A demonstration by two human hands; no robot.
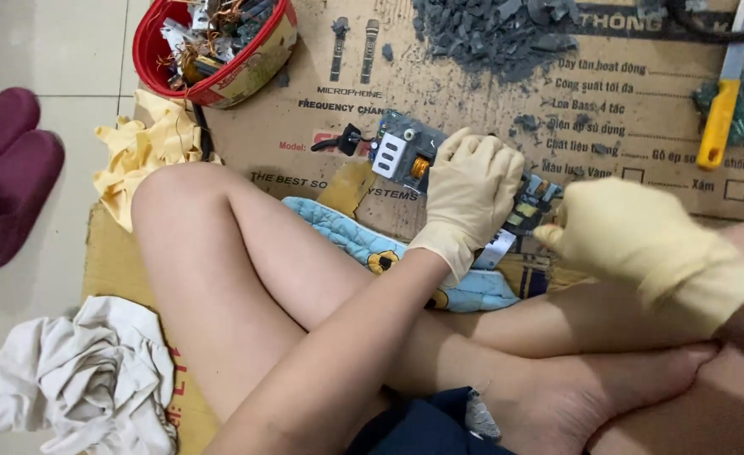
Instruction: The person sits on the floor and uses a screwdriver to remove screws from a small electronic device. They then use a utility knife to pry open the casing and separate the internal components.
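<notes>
Circuit board [405, 152], grey-blue with a white block and a small orange coil, lies on flattened cardboard [490, 101] on the floor, just beyond the crossed legs. Left hand [469, 198], in a cream glove, rests palm-down over the board's right part, fingers curled onto it; board's left end sticks out to the left of this hand, with a black plug lead [342, 141] trailing further left. Right hand [633, 236], also gloved, is closed in a loose fist just right of the board's right end; what it grips, if anything, cannot be made out. Far left: red tub [149, 55] of scrap parts. Far centre: heap of grey fragments [490, 29]. Far right: yellow-handled knife [721, 109]. Near left: crumpled white cloth [85, 379].
</notes>
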